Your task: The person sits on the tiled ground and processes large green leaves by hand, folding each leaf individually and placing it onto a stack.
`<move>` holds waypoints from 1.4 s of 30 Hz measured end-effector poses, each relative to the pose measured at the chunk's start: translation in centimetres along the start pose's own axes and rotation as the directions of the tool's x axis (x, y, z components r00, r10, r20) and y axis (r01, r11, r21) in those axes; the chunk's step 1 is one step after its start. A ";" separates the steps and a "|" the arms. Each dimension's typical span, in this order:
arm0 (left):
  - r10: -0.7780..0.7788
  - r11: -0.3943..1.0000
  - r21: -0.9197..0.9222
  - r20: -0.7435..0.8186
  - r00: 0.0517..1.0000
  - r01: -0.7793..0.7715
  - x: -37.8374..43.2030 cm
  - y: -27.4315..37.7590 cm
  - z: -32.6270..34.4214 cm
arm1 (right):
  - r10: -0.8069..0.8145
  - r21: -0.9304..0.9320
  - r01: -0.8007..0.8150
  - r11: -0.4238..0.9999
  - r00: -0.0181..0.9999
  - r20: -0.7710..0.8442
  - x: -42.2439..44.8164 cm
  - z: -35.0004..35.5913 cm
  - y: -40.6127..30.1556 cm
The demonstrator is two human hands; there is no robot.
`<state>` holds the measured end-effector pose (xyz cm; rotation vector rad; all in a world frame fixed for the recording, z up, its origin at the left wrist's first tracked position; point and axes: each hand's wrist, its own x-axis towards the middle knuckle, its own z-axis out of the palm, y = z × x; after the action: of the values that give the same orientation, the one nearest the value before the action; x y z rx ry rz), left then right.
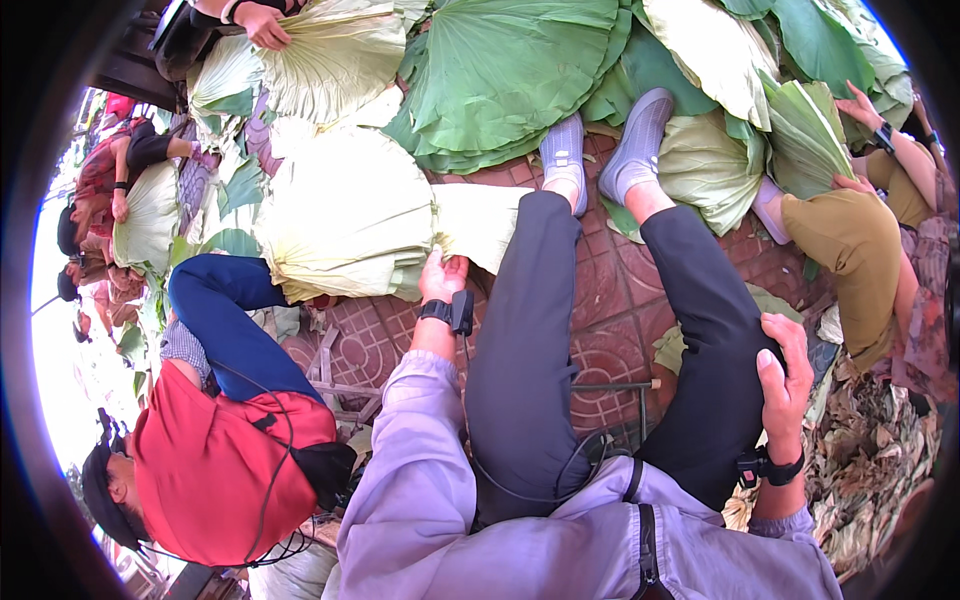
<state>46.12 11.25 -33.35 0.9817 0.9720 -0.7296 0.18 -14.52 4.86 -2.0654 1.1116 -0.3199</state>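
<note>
My left hand (441,277) is at the near edge of a pale lotus leaf (480,221), with thumb and fingers pinching its rim. That leaf reaches across to my left shin and adjoins a stack of pale lotus leaves (345,210), their undersides upward. My right hand (787,375) rests on my right knee, fingers a little apart, holding nothing. Beyond my feet lies a wide stack of green lotus leaves (517,71), fanned and overlapping. Another folded pale leaf (701,169) lies beside my right shoe (645,139).
At my left sits a person in a red shirt (232,472). On the right, a person in tan trousers (840,240) holds a folded leaf (806,135). Someone's hand (262,26) touches a leaf at top left. Dry leaves (862,457) are heaped at right on red paving (607,292).
</note>
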 end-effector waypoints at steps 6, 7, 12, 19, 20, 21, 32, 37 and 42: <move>-0.070 0.993 0.103 0.047 0.996 0.064 0.2 -0.9 0.6 | 0.022 0.001 -0.022 1.000 1.000 0.002 0.4 0.0 -0.3; -0.081 0.983 0.172 0.066 0.994 0.069 0.2 -0.7 0.5 | 0.015 -0.002 -0.015 1.000 1.000 0.001 0.5 -0.1 -0.4; -0.068 0.951 0.308 0.079 0.995 0.040 -1.1 0.4 -0.6 | -0.002 -0.017 0.002 1.000 1.000 -0.012 0.5 0.1 -0.7; -0.120 0.920 0.388 0.140 0.983 0.057 -3.0 2.3 -2.4 | -0.009 0.010 0.009 1.000 0.999 -0.034 0.0 0.3 -0.8; -0.158 0.922 0.374 0.134 0.978 0.097 -2.9 2.8 -3.3 | -0.022 0.022 0.023 1.000 0.999 -0.034 0.1 0.3 -0.9; -0.208 0.919 0.366 0.130 0.970 0.148 -3.0 2.8 -3.7 | -0.024 0.024 0.025 0.999 0.999 -0.036 0.1 0.3 -0.9; -0.256 0.873 0.469 0.209 0.944 0.133 -10.1 5.1 -6.4 | -0.039 0.060 0.042 0.997 0.997 -0.062 -0.6 0.6 -0.7; -0.242 0.842 0.531 0.210 0.947 0.097 -13.2 5.2 -8.2 | -0.063 0.060 0.069 0.996 0.994 -0.084 -1.0 0.7 -0.5; -0.304 0.802 0.591 0.277 0.912 0.088 -16.8 8.3 -11.3 | -0.092 0.089 0.102 0.991 0.989 -0.114 -1.4 0.7 -0.5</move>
<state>42.72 26.20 -17.71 1.2105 0.5337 -1.3848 0.03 -12.93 4.95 -2.0416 1.0411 -0.5302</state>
